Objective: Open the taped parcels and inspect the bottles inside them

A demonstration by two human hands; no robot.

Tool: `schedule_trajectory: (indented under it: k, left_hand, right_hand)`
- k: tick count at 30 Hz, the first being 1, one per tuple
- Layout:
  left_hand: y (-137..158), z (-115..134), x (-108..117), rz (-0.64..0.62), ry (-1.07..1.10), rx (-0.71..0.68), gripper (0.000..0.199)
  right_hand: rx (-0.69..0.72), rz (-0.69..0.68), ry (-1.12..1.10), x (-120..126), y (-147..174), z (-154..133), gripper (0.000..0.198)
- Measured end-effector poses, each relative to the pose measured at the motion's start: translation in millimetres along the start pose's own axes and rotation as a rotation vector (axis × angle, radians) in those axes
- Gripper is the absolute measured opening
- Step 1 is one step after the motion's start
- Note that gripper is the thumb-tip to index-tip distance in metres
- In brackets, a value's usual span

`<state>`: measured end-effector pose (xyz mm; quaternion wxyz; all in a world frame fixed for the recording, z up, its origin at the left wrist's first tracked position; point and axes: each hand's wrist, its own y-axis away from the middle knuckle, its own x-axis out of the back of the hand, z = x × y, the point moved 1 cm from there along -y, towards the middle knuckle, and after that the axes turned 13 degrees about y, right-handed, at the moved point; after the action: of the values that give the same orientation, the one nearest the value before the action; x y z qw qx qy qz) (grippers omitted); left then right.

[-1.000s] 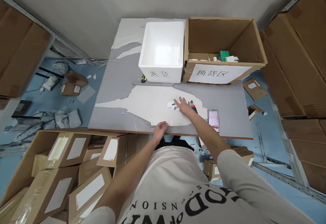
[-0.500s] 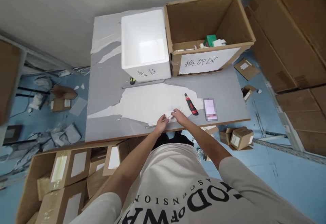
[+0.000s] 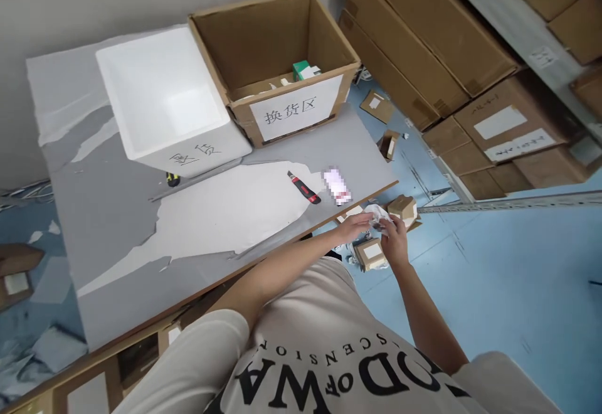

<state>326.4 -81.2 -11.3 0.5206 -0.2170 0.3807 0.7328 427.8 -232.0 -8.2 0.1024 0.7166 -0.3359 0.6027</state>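
Note:
A small crumpled white wrapper (image 3: 377, 216), either thin plastic or paper, hangs over the floor just off the table's front right edge. My left hand (image 3: 356, 226) grips it from the left, and my right hand (image 3: 396, 241) has its fingers closed on the other side. Nearest to the hands on the table lie a screen-lit phone (image 3: 336, 186), blurred out, and a red and black utility knife (image 3: 303, 187) with its tip pointing away. The knife rests on a torn white patch (image 3: 216, 213) of the grey table covering (image 3: 113, 213).
A white foam box (image 3: 188, 144) and a cardboard box (image 3: 239, 127) holding small cartons stand at the table's back. A yellow and black tool (image 3: 173, 179) pokes out by the foam box. Small boxes (image 3: 371, 254) lie on the floor below my hands; stacked cartons (image 3: 423, 44) fill the right.
Both hands have left the white patch and moved right, past the table edge, carrying the crumpled wrapper. The view has turned to the right. Knife and phone stay put.

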Motion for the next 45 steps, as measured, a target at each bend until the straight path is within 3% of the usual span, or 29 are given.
schedule_trajectory:
  k: [4,9,13,18,21,23,26,28,33,37,42,45]
  left_hand:
    - [-16.0,-14.0,-24.3,-0.056,-0.01,0.091,0.056]
    - [-18.3,-13.1,-20.5,0.024,0.017,0.076,0.055]
    - [-11.5,-1.8,-4.8,0.114,0.082,-0.036,0.051]
    - [13.2,24.7,25.3,0.218,0.191,-0.301,0.055]
    - [52.1,47.3,49.7,0.336,0.204,-0.507,0.059]
    - [94.1,61.0,68.6,0.467,0.177,-0.641,0.061]
    - [178.3,69.4,95.5,0.733,0.093,-0.803,0.061]
    - [240.8,62.2,108.7,0.976,0.036,-0.877,0.059]
    - [381.3,-0.2,121.1,1.617,-0.037,-0.869,0.054]
    - [469.4,-80.1,112.5,2.056,-0.12,-0.634,0.046]
    - [561.2,-191.3,93.6,2.482,-0.121,-0.294,0.052]
    - [601.4,-250.2,86.0,2.555,0.06,-0.183,0.056]
  right_hand:
    - [-0.071,-0.008,0.147,9.7,25.8,30.5,0.044]
    - [-0.082,-0.06,0.172,6.2,25.6,26.7,0.056]
    - [0.003,-0.073,0.064,-1.6,-1.0,-3.7,0.055]
    - [0.258,-0.076,-0.042,-18.8,-51.4,-73.0,0.055]
    - [0.453,-0.121,-0.155,-34.3,-77.0,-121.5,0.056]
    - [0.593,-0.177,-0.27,-46.3,-89.2,-157.4,0.057]
    - [0.798,-0.35,-0.419,-63.5,-96.7,-221.1,0.057]
    - [0.951,-0.496,-0.453,-70.8,-90.8,-269.4,0.055]
    - [1.367,-0.788,-0.389,-71.5,-32.7,-389.5,0.043]
    - [1.62,-0.976,-0.288,-66.9,52.3,-465.6,0.037]
    - [1.694,-1.371,-0.112,-79.0,181.0,-516.0,0.038]
    - [1.665,-1.546,0.126,-97.2,249.1,-523.3,0.036]
